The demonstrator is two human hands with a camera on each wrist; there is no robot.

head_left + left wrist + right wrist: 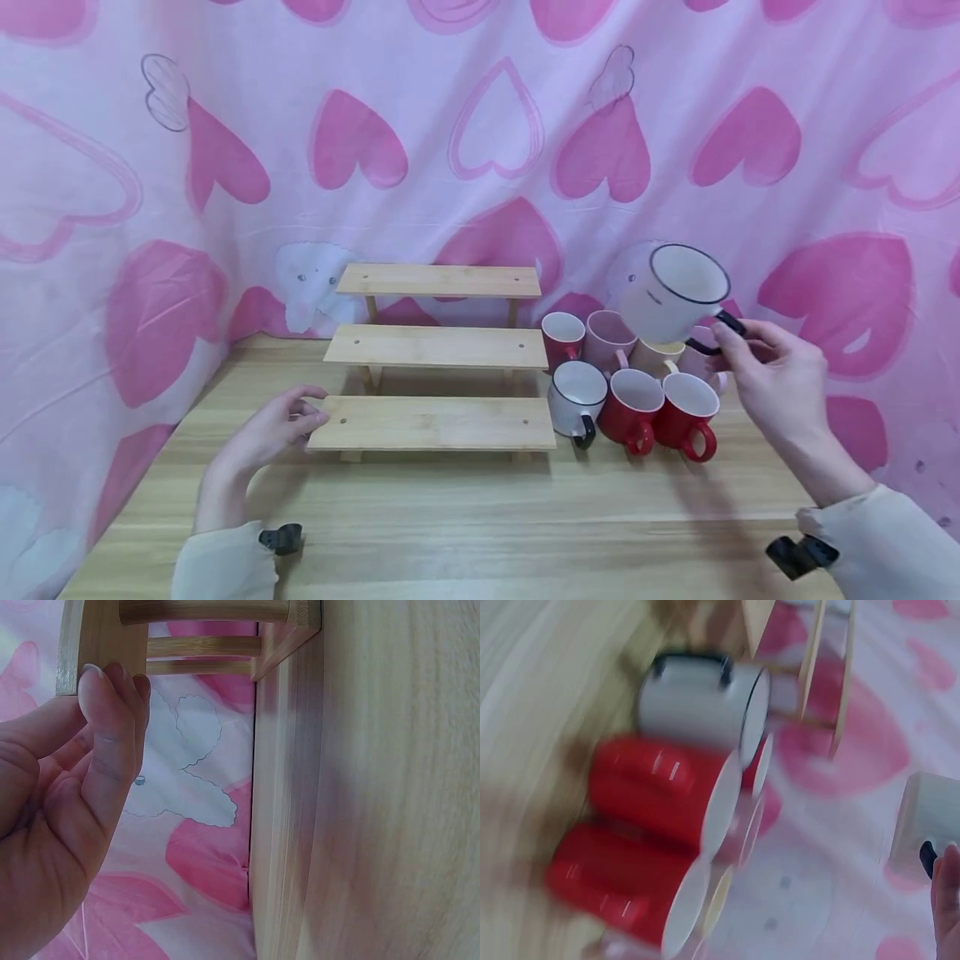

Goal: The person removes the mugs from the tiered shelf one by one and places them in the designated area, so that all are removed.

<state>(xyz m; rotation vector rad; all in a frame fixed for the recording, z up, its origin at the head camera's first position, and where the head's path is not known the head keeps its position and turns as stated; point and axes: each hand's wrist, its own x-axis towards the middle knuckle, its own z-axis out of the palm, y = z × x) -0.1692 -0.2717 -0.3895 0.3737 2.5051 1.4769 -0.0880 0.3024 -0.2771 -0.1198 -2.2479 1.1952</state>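
My right hand pinches the black handle of a white mug with a dark rim, raised above the other mugs and tilted. In the right wrist view, only part of this mug and a few fingers show at the right edge. My left hand is at the left end of a three-step wooden shelf stand, gripping the lowest board. The left wrist view shows the fingertips against that board's end.
Right of the stand, mugs sit close together on the wooden table: a white one with black handle, two red ones in front, and red, pink and yellow ones behind. A pink heart-print cloth hangs at the back.
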